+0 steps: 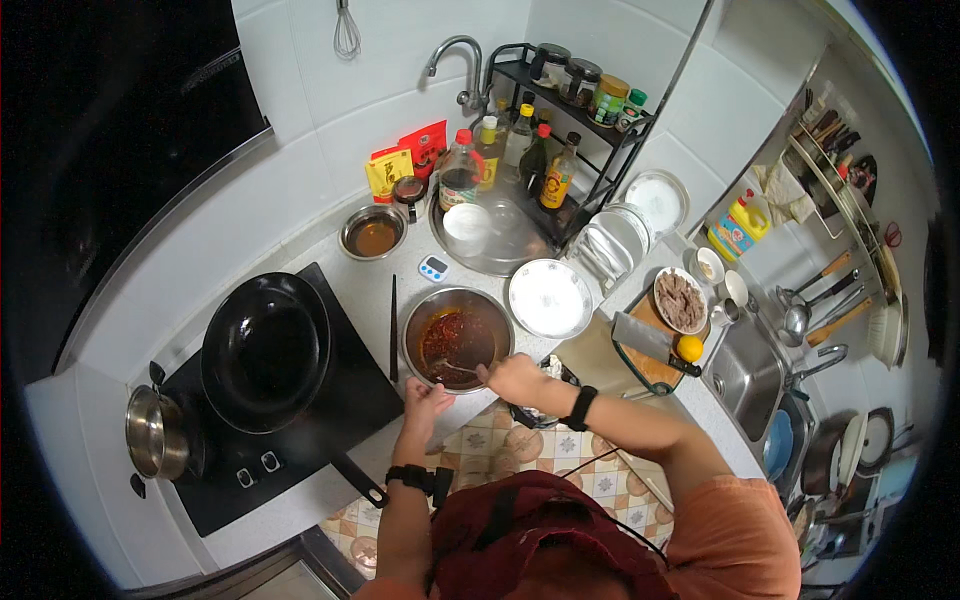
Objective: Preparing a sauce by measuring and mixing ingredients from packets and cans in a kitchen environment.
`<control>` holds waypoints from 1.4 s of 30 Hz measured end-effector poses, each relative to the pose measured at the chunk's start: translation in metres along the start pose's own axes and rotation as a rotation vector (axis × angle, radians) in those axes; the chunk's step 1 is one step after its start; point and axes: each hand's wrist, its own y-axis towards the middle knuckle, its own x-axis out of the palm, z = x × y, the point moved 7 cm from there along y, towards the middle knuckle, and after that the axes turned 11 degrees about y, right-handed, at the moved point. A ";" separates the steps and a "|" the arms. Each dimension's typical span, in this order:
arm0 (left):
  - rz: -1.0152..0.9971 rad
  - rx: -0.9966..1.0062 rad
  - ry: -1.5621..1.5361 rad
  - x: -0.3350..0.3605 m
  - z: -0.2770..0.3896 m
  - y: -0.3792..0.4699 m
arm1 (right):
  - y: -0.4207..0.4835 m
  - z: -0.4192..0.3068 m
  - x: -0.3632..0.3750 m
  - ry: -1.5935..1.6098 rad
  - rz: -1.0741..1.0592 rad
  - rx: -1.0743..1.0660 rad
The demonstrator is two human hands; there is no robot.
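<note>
A stainless steel bowl [499, 315] on the counter before me contains dark red-brown sauce [469, 341] with chilli flakes floating in it. My right hand [519, 384] grips the handle of a metal spoon [451, 367], whose head dips into the sauce. At the bowl's near rim, my left hand [427, 402] holds the edge with its fingers. A pair of dark chopsticks [394, 330] lies left of the bowl. Behind it sits a small digital timer [433, 268], and a white plate [550, 298] is to its right.
A black frying pan [266, 352] sits on the cooktop [352, 405], its handle jutting toward me. A cleaver [643, 337], lemon [689, 348] and dish of shredded meat [681, 300] occupy the cutting board [637, 367]. Behind, bottles [557, 180] crowd a metal tray [517, 244].
</note>
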 end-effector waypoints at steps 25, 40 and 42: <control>-0.098 0.005 -0.234 0.006 -0.021 -0.005 | -0.037 0.038 0.020 0.429 -0.016 0.572; -0.628 0.032 0.542 0.128 -0.023 -0.074 | -0.131 0.073 0.024 0.999 0.460 0.771; -0.720 0.116 0.553 0.165 -0.035 -0.081 | -0.208 0.063 0.016 0.950 0.741 0.742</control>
